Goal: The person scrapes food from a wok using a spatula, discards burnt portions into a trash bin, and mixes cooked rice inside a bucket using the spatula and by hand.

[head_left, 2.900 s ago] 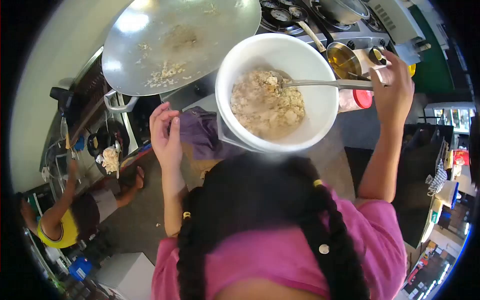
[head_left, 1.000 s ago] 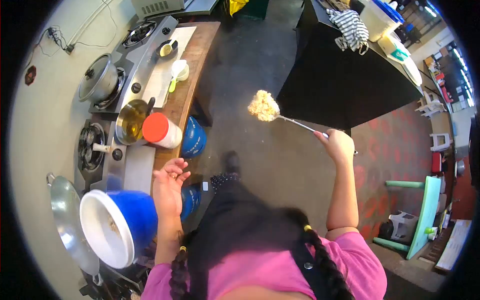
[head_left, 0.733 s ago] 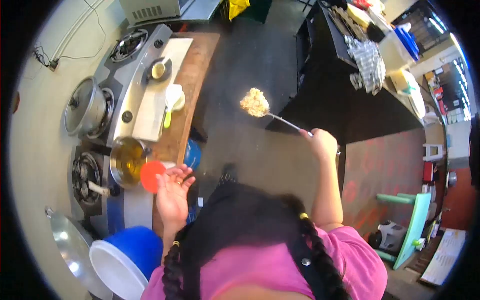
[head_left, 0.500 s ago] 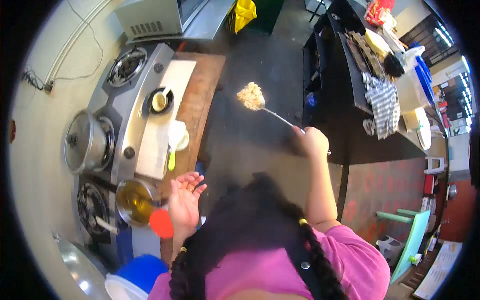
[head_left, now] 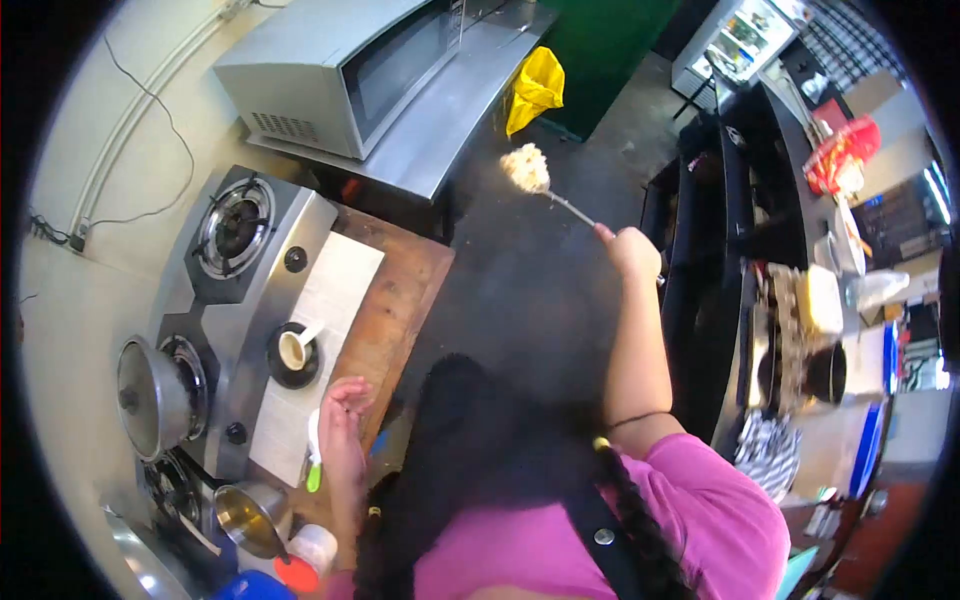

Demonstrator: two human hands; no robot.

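Note:
My right hand (head_left: 634, 253), fingers wrapped round the handle, holds a long-handled metal serving spoon (head_left: 572, 207) out over the floor. Its head is mostly hidden under a heap of pale, lumpy food (head_left: 526, 168). My left hand (head_left: 347, 415) is empty, its fingers loosely bent and partly apart, above the edge of the wooden counter (head_left: 385, 310). Just beside it lies a white utensil with a green handle (head_left: 314, 478), partly covered by the hand. A small cup with a handle (head_left: 295, 350) sits in a dark bowl (head_left: 292, 372) on the counter.
To the left are a gas stove (head_left: 235, 228), a lidded pot (head_left: 155, 398) and a pot of yellowish liquid (head_left: 250, 518). A microwave (head_left: 340, 75) stands on a metal table (head_left: 430, 150) ahead. Black shelving (head_left: 690, 200) lines the right. A yellow cloth or bag (head_left: 538, 88) hangs at the table's end.
The view has shifted forward and turned right, bringing the microwave and a fridge further in. My right hand still holds the loaded spoon, now nearer the metal table. My left hand's fingers have drawn closer together.

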